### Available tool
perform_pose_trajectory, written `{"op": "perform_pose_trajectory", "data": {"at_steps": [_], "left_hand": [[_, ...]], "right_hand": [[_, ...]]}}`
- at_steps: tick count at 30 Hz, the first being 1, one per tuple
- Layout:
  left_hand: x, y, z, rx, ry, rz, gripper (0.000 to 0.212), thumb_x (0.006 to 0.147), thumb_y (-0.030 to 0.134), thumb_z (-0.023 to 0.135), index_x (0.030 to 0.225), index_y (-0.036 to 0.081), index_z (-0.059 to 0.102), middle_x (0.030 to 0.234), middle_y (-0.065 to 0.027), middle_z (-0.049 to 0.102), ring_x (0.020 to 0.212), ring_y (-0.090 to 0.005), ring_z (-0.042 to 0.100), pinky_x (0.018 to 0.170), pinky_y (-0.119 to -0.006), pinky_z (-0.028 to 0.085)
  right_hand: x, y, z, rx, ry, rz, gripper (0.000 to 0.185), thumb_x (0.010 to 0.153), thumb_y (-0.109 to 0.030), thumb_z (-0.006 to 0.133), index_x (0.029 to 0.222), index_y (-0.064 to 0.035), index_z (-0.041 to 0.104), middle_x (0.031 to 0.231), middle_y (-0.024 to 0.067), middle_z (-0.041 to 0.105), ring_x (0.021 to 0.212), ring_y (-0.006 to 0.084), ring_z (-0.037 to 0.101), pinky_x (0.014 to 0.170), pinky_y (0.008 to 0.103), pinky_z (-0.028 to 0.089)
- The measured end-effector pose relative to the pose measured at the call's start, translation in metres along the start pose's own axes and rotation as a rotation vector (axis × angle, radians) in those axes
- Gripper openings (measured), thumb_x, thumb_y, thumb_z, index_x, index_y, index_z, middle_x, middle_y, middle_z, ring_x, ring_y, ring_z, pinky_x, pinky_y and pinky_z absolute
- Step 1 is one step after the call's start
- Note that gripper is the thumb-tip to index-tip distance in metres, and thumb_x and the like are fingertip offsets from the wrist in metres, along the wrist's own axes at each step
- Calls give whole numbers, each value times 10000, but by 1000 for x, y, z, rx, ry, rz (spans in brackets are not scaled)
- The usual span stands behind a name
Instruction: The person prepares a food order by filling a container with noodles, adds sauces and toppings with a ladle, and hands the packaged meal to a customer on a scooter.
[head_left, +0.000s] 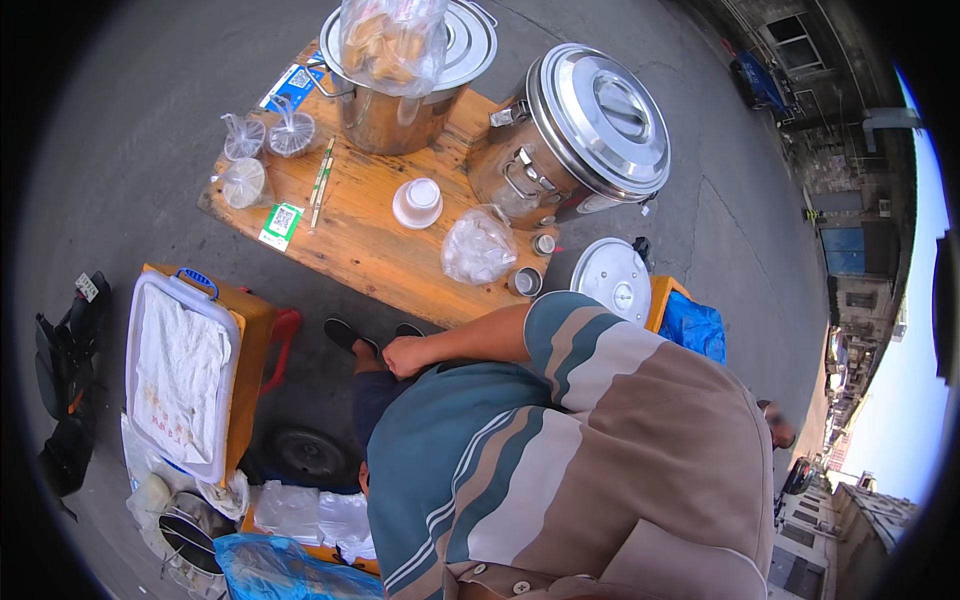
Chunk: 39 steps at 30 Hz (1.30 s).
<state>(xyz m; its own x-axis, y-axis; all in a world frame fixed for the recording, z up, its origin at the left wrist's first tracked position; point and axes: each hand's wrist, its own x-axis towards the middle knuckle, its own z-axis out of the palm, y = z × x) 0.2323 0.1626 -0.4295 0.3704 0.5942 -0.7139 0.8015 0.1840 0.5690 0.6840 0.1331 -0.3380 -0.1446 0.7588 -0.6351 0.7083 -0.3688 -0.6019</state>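
Observation:
My right hand (406, 356) rests in a loose fist on the dark shorts (373, 401), at the hem of my striped polo shirt (480, 405). Nothing shows in it. A sliver of skin past the shirt's edge may be my left hand (364, 478); the body hides the rest. Beside me stands a wooden table (352, 247). On it are a lidded steel pot (397, 120), a clamp-lidded insulated steel barrel (600, 124), upturned white bowls (418, 202), a clear plastic bag (480, 246), chopsticks in sleeves (321, 184) and bagged bowls (245, 182).
A yellow crate (244, 375) with a cloth-covered lid (180, 367) stands by a red stool (283, 341). A wheel (309, 454), plastic bags (307, 517) and a blue plastic sheet (292, 570) lie close by. A second lidded pot (615, 281) is beside the table. A person (778, 425) is behind.

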Motion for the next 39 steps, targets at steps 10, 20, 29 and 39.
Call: {"op": "perform_pose_trajectory", "data": {"at_steps": [10, 20, 29, 39], "left_hand": [[21, 20, -64, 609, -198, 455, 329, 1081, 311, 434, 1226, 104, 644, 1099, -78, 669, 967, -218, 650, 856, -373, 536], [-73, 88, -18, -552, -163, -15, 211, 1080, 262, 477, 1183, 123, 598, 1053, -39, 609, 891, -149, 583, 798, -336, 531], [-170, -39, 3, -443, 253, 324, 238, 1024, 219, 611, 1223, 89, 619, 1072, -50, 693, 814, -139, 692, 629, -253, 531], [-368, -47, -92, -519, 1043, 64, 159, 1026, 145, 592, 1096, 16, 653, 886, -16, 663, 730, -80, 581, 648, -251, 476]], "right_hand": [[-90, 49, 60, 393, 300, 330, 175, 822, -224, 646, 920, -123, 751, 953, 151, 745, 944, 360, 695, 791, 468, 543], [-161, 74, 101, 688, 819, 443, 239, 884, -255, 660, 1027, -71, 711, 956, 156, 742, 912, 296, 718, 832, 395, 560], [-224, 115, 81, 481, 1303, 865, 784, 743, -240, 835, 1322, 48, 393, 1254, 242, 548, 1151, 361, 577, 997, 421, 476], [-234, 157, 48, 390, 1209, 736, 1104, 704, -400, 887, 1536, 21, 296, 1508, 288, 409, 1424, 406, 381, 1198, 458, 294]]}}
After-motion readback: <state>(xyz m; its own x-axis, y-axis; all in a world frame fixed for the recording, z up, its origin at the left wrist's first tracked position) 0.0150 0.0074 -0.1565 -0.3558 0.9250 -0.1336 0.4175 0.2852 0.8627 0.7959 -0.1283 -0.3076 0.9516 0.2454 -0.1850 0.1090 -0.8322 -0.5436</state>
